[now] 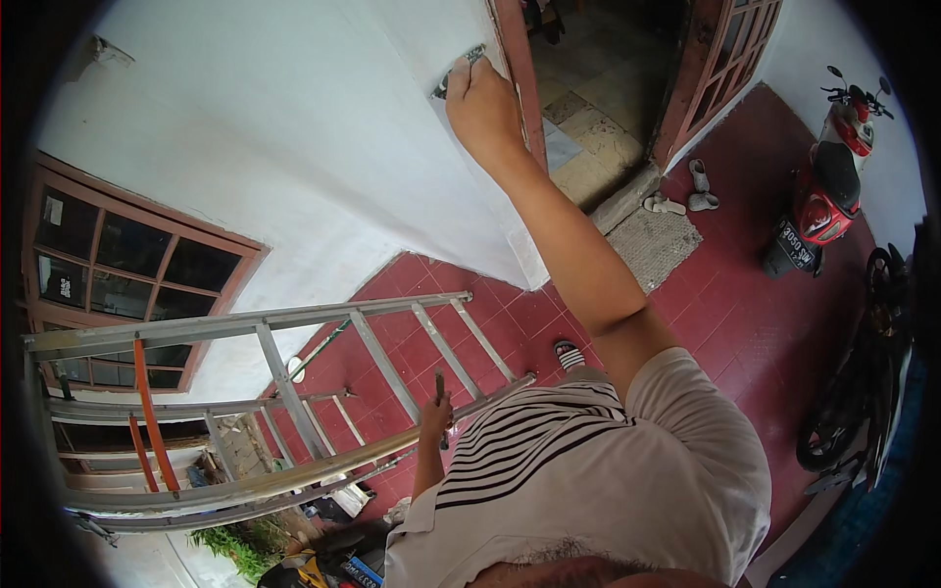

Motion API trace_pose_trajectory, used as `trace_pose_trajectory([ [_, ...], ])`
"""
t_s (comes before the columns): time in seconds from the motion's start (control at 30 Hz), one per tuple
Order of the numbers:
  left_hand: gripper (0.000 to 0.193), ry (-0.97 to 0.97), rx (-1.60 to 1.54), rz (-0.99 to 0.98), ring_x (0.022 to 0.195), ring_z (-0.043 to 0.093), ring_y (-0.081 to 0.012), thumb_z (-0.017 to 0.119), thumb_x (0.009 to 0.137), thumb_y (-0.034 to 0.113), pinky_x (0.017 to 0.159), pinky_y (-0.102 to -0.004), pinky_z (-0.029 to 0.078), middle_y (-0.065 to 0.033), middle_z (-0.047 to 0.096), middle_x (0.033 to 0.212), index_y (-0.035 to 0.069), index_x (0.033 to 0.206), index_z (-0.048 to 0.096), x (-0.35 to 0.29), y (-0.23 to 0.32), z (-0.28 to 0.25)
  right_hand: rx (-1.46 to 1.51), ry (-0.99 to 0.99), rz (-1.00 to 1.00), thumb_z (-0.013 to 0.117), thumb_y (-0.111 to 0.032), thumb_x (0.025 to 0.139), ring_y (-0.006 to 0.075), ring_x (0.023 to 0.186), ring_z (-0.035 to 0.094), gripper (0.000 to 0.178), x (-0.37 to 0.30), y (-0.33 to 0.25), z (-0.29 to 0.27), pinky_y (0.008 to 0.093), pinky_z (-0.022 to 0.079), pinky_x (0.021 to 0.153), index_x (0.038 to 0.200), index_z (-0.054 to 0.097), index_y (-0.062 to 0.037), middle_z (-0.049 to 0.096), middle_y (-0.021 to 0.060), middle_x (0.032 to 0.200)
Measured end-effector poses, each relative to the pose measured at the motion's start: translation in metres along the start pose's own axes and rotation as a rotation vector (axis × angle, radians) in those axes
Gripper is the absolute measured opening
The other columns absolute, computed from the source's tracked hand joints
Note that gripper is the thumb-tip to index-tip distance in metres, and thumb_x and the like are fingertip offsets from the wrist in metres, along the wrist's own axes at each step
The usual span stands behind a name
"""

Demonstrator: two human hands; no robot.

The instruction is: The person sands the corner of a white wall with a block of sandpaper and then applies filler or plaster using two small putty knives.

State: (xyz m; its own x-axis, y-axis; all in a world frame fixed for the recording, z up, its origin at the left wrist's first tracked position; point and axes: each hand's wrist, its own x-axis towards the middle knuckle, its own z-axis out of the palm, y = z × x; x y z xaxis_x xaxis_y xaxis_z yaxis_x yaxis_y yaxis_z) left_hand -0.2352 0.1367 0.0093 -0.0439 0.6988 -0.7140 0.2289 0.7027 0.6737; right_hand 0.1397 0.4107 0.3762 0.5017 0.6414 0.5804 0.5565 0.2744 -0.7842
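1. Outdoors on a porch with red tiles (745,323), seen from high on an aluminium ladder (294,392); a white wall (294,147) rises ahead, a window (118,284) to the left and a door frame (520,78) to the right.
2. Right hand (482,103) is stretched up and forward, arm nearly straight, fingers clenched around a scraper (456,73) whose blade lies flat against the wall just beside the door frame.
3. Left hand (436,416) hangs low by the ladder's rungs, fingers wrapped around a thin dark tool (441,392), possibly a second blade or a brush; it is too small to tell.
4. Step in hand, as I judge it: working the wall surface near the frame with the scraper. Any further stroke calls for firm, even pressure, the blade kept flat, and steady balance on the ladder.
5. Below, sandals (686,191) sit by a doormat (652,240); a red scooter (828,186) is parked at the right.
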Motion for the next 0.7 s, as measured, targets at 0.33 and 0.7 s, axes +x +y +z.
trace_pose_trajectory([
  [0.33,0.026,-0.03,0.011,0.01,0.043,0.04,-0.0077,0.058,0.098,0.033,0.038,-0.027,0.031,0.0039,0.041,0.057,0.006,0.098,0.058,-0.007,0.012,0.012,-0.021,-0.095,0.269,0.043,-0.024,0.101,0.047,0.08,0.063,0.032,-0.075,0.089,0.037,0.0543,0.05,0.074,0.092,0.053,0.0045,0.064,0.0299,0.082],
  [0.7,0.032,-0.041,0.03,0.085,0.043,0.038,-0.0074,0.057,0.1,0.034,0.039,-0.026,0.031,0.0043,0.038,0.056,0.003,0.105,0.059,-0.01,0.056,0.035,-0.036,-0.196,0.486,0.044,-0.026,0.1,0.0453,0.075,0.064,0.035,-0.142,0.228,0.052,0.0529,0.051,0.071,0.092,0.054,0.0067,0.064,0.0297,0.079],
])
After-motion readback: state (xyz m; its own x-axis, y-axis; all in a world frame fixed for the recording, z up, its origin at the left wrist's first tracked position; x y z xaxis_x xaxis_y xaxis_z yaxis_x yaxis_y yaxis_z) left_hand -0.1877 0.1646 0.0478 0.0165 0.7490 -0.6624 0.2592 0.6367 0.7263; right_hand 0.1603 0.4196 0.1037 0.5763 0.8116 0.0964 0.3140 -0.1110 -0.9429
